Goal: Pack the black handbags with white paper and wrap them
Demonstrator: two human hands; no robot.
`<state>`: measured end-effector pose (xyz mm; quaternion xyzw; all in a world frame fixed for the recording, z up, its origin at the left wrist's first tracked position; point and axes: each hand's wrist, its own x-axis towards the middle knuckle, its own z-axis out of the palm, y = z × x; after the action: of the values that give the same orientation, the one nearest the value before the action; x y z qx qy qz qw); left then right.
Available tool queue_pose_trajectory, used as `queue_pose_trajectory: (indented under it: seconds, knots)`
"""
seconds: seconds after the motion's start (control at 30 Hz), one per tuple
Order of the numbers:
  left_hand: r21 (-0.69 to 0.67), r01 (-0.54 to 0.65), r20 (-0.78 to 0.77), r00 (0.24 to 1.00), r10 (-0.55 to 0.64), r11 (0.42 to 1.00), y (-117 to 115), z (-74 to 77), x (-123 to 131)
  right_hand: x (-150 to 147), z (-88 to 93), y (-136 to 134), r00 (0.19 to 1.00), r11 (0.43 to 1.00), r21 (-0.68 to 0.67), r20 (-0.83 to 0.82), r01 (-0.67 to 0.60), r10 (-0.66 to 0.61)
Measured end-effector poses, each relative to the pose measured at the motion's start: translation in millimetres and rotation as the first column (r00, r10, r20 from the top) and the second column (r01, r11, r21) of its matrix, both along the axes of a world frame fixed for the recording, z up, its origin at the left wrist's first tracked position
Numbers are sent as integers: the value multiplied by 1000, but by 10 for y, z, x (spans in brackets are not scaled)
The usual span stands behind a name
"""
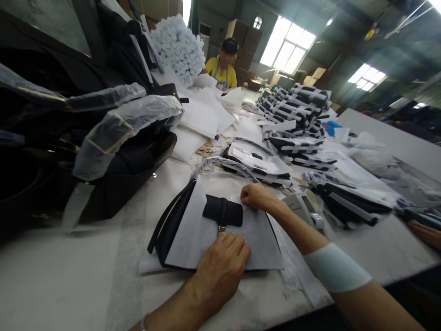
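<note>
A black handbag (pixel 174 223) lies on the worktable before me, its handle (pixel 210 161) wrapped in clear film. White sheet paper (pixel 193 243) covers its front, and a black flap tab (pixel 212 209) with a narrow strap shows through an opening in it. My left hand (pixel 223 257) rests on the lower front with curled fingers, at the gold-coloured clasp (pixel 221 229); its fingertips are hidden. Closed at the bag's upper right, beside the tab, is my right hand (pixel 258 196). What its fingers pinch, if anything, does not show.
Large black bags with film-wrapped handles (pixel 110 133) crowd the left. Another papered bag (pixel 255 158) lies behind mine, with stacked wrapped bags (pixel 296 105) farther back. A grey-white device (pixel 301 209) stands by my right forearm. One person (pixel 222 69) in yellow works beyond white rolls (pixel 177 48).
</note>
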<state>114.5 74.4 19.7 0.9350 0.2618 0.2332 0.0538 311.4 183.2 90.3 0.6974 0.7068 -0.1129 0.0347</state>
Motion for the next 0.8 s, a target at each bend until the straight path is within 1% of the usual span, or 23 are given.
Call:
queue_pose_trajectory:
  seconds: [0.13, 0.3, 0.43, 0.5, 0.67, 0.8]
  knots:
    - [-11, -6, -2, 1000, 6, 1000, 1, -2, 2, -27, -50, 49, 999, 999, -15, 29, -41, 41]
    - [-48, 0, 62, 998, 3, 999, 38, 18, -13, 10, -134, 55, 1000, 1000, 19, 28, -1, 0]
    - [-32, 85, 98, 992, -81, 996, 85, 16, -25, 82, -208, 92, 1000, 1000, 14, 1, 25, -25]
    - [-48, 111, 80, 991, -107, 993, 107, 7, -17, 138, -222, 142, 999, 999, 19, -11, 48, -47]
    - [-72, 102, 47, 994, -99, 992, 134, -6, 7, 193, -241, 371, 991, 989, 75, -50, 129, -126]
    - [-75, 113, 33, 993, -111, 991, 139, 7, 5, 101, -256, 498, 990, 992, 62, -98, 110, -103]
